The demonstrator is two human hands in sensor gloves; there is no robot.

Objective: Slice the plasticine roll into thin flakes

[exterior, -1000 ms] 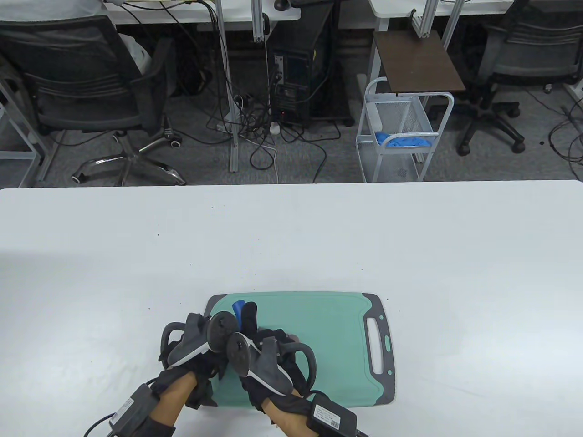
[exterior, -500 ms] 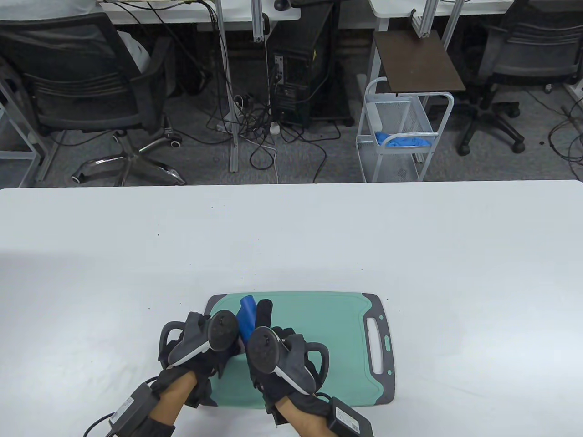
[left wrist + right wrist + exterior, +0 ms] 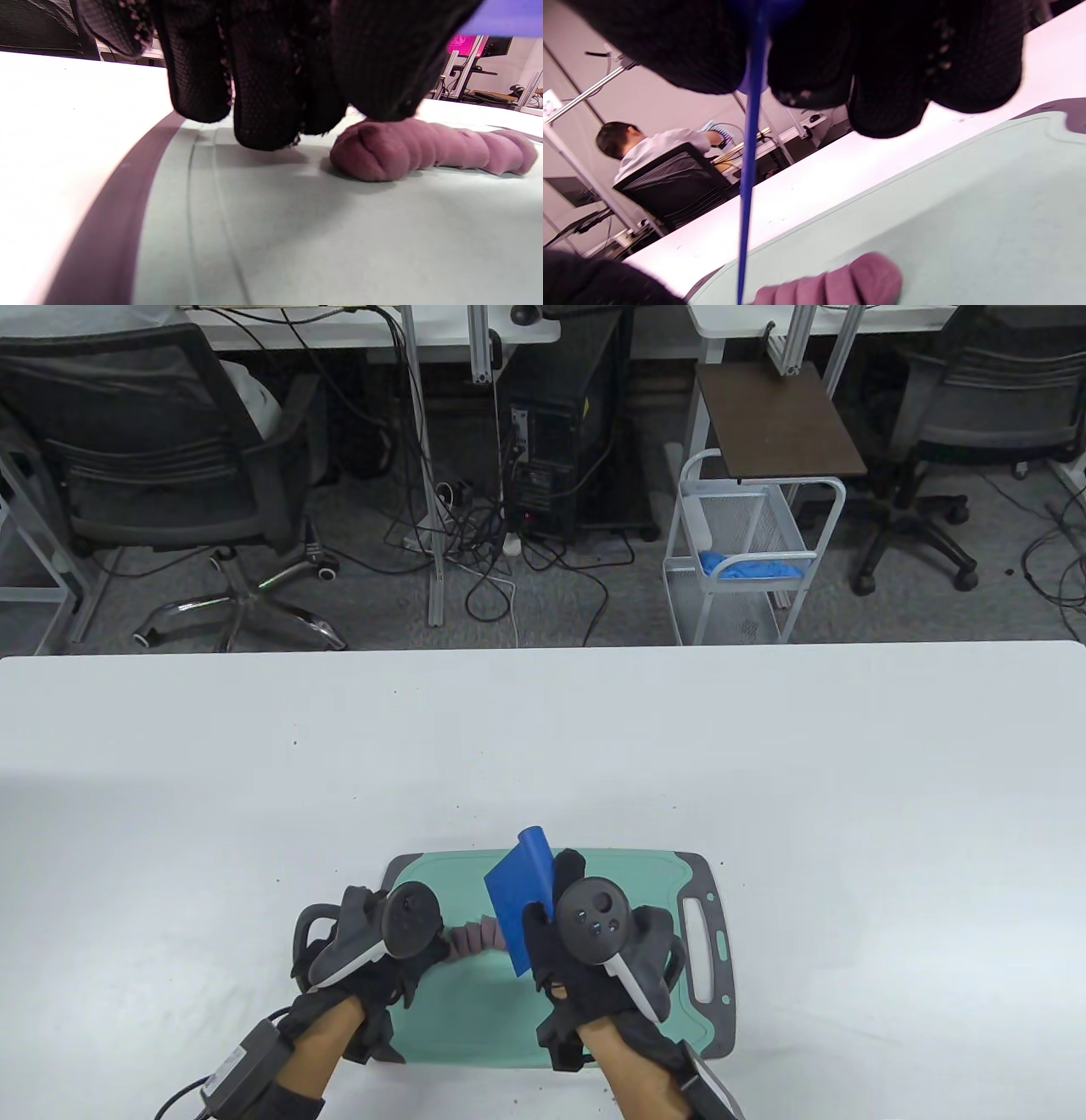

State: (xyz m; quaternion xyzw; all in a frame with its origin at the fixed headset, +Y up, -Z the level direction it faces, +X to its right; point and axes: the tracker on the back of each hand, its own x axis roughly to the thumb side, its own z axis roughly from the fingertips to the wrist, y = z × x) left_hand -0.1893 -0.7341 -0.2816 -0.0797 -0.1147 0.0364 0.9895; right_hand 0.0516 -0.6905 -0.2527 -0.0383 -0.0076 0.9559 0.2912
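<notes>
A green cutting board with a grey rim lies on the white tabletop, close to the near edge, its handle slot at the right end. On the left half of the board lies the plasticine roll, a mauve, lumpy sausage ringed with shallow dents along its length; in the left wrist view the roll lies flat on the board's green surface.

The left hand sits over the board's left end. Its gloved fingers point down to the board just beside the roll's blunt end, and one finger looks to rest on top of that end; from here I cannot tell whether this grip is closed on the roll or only steadying it.

The right hand is over the middle of the board, its grip closed on a blue plastic scraper. The scraper stands up from the hand with its flat face turned toward the left and its top corner reaching past the board's far edge. In the right wrist view the scraper appears edge-on as a thin blue line pinched between the gloved fingers, coming down just beside the roll's right end; whether its edge touches the plasticine cannot be made out.

Beyond the tabletop, office chairs, a computer tower and a white wire cart stand on the grey floor.
</notes>
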